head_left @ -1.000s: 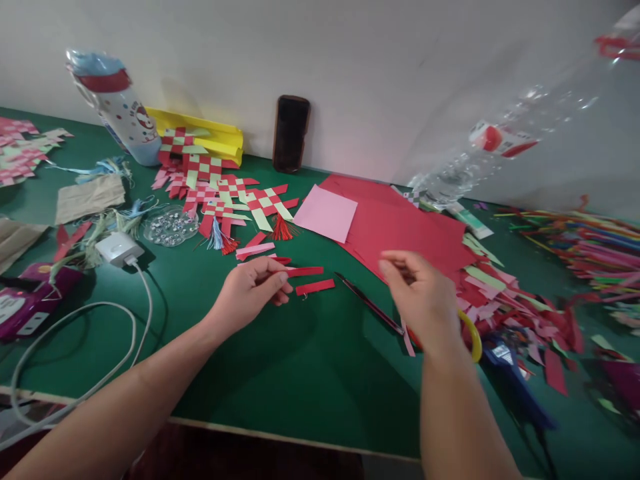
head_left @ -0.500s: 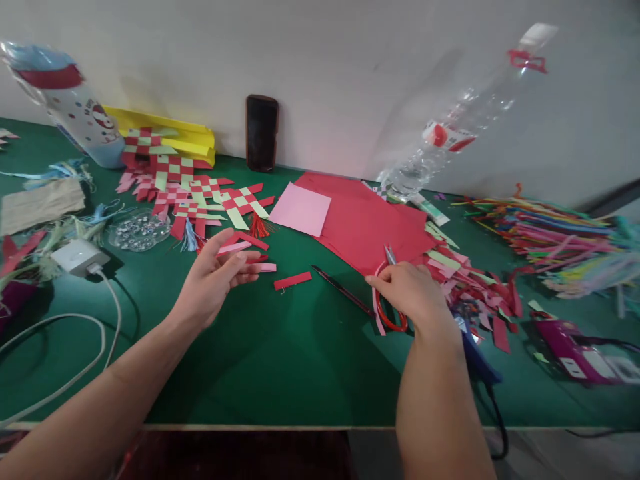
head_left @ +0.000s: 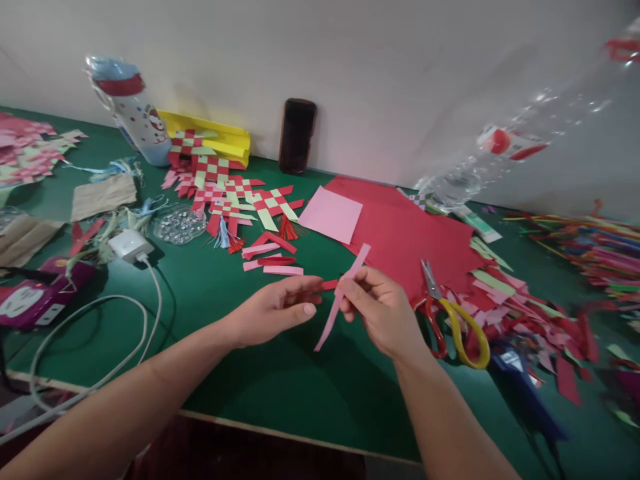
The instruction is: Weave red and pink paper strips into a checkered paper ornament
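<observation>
My right hand (head_left: pixel 383 308) pinches a long pink paper strip (head_left: pixel 345 293) and holds it tilted above the green table (head_left: pixel 280 387). My left hand (head_left: pixel 275 308) is just left of it, fingers stretched toward the strip, with a short red strip (head_left: pixel 329 285) at its fingertips. Whether that red strip is held or lies on the table I cannot tell. Several cut red and pink strips (head_left: pixel 273 257) lie a little beyond the left hand. Scissors (head_left: pixel 453 320) with red and yellow handles rest on the table right of my right hand.
Woven red-and-green paper pieces (head_left: pixel 230 190), red sheets (head_left: pixel 410 230), a pink square (head_left: pixel 331 213), a phone (head_left: pixel 297 135) against the wall, a tumbler (head_left: pixel 131 110), a plastic bottle (head_left: pixel 495 150), a charger with cable (head_left: pixel 131 245), paper scraps (head_left: pixel 520 307) and coloured strips (head_left: pixel 600 250) at right.
My right hand left the scissors, picked up the pink strip and moved left to the middle. My left hand moved toward it, leaving strips on the table. The camera view shifted left.
</observation>
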The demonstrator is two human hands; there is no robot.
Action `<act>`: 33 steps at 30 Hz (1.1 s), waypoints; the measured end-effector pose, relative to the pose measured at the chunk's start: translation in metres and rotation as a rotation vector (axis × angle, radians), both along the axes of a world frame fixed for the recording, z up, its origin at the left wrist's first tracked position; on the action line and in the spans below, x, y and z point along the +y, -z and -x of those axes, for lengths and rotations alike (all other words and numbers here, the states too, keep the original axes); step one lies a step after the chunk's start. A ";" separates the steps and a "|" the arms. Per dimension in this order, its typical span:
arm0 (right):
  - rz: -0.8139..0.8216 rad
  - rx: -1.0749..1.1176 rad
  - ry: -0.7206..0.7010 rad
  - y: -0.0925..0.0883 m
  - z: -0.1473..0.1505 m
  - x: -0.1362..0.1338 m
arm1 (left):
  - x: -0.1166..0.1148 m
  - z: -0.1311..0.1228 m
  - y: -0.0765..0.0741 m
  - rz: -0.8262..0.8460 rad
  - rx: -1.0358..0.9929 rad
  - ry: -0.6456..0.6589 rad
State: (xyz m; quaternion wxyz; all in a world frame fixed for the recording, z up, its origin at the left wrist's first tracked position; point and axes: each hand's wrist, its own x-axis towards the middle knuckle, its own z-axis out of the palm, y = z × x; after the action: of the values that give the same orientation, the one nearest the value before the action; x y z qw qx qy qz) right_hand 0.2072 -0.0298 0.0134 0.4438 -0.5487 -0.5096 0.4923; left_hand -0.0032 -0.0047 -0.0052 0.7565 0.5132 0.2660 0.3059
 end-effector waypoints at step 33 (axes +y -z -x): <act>-0.980 -1.087 -0.043 0.014 0.016 0.000 | -0.001 -0.003 -0.006 0.483 0.039 0.114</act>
State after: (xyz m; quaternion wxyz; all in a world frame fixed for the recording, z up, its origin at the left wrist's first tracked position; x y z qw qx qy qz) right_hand 0.1912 -0.0297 -0.0009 0.3129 -0.4438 -0.8303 -0.1253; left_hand -0.0003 -0.0059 0.0008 0.8679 0.3374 0.3167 0.1805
